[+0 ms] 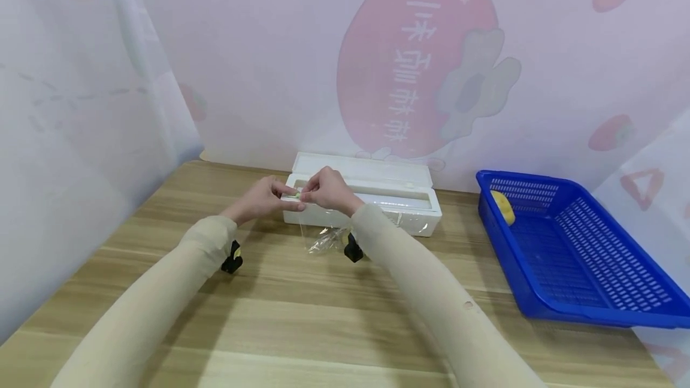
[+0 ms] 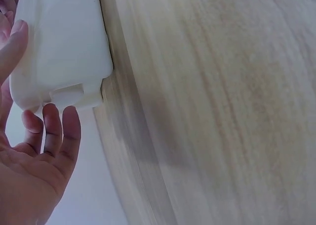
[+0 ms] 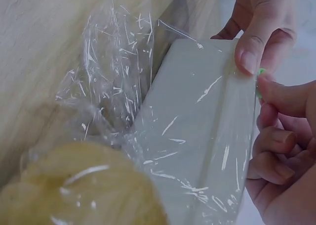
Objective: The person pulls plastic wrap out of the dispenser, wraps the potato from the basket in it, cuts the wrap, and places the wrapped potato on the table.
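On the wooden worktop (image 1: 302,316), a person's left hand (image 1: 261,199) is clamping its grip on the left end of an open white box (image 1: 372,185); the right hand (image 1: 330,189) is pinching a small green tab (image 1: 297,194) there. Clear film (image 1: 327,239) is hanging down the front. A blue basket (image 1: 504,259) is standing rightward.

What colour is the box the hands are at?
The box is white, which shows best in the head view.

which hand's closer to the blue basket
Right. The right hand is left of the blue basket, by the white box; the left hand is farther left, at the box's end.
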